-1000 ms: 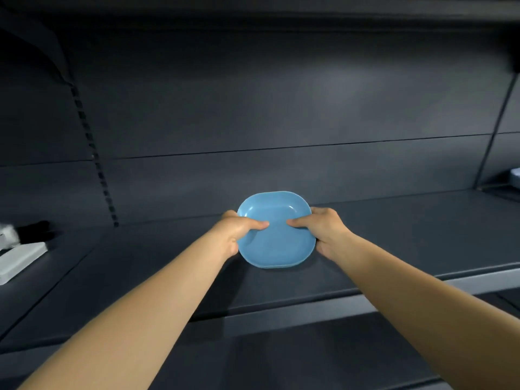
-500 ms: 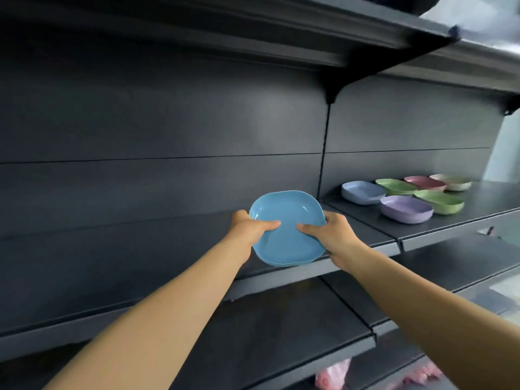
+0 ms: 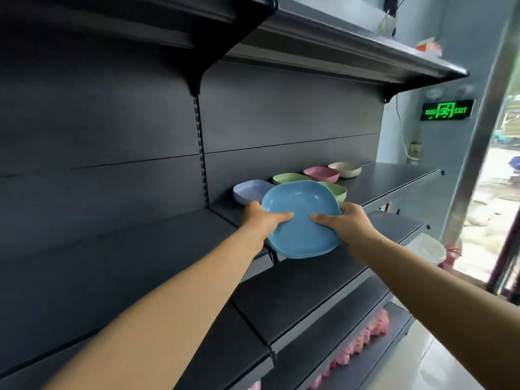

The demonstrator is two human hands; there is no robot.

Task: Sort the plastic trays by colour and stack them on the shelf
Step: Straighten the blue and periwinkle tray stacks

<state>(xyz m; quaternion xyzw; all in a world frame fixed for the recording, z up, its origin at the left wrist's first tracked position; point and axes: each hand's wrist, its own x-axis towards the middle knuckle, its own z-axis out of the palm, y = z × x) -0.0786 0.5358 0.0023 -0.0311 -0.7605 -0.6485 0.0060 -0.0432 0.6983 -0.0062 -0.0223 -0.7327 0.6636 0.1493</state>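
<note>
Both hands carry blue tray [image 3: 299, 220] rightward off the empty bay, now up in front of coloured trays [image 3: 320, 173] on shelf [image 3: 394, 175].

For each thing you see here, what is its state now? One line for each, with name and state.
blue tray: held in the air, tilted toward the camera
left hand: grips the tray's left rim
right hand: grips the tray's right rim
lavender tray: resting on the shelf, upright
pink tray: resting on the shelf
exit sign: lit

Trays: one blue [image 3: 301, 220], one lavender [image 3: 247, 191], two green [image 3: 289, 178], one pink [image 3: 322, 173], one cream [image 3: 344, 168].
</note>
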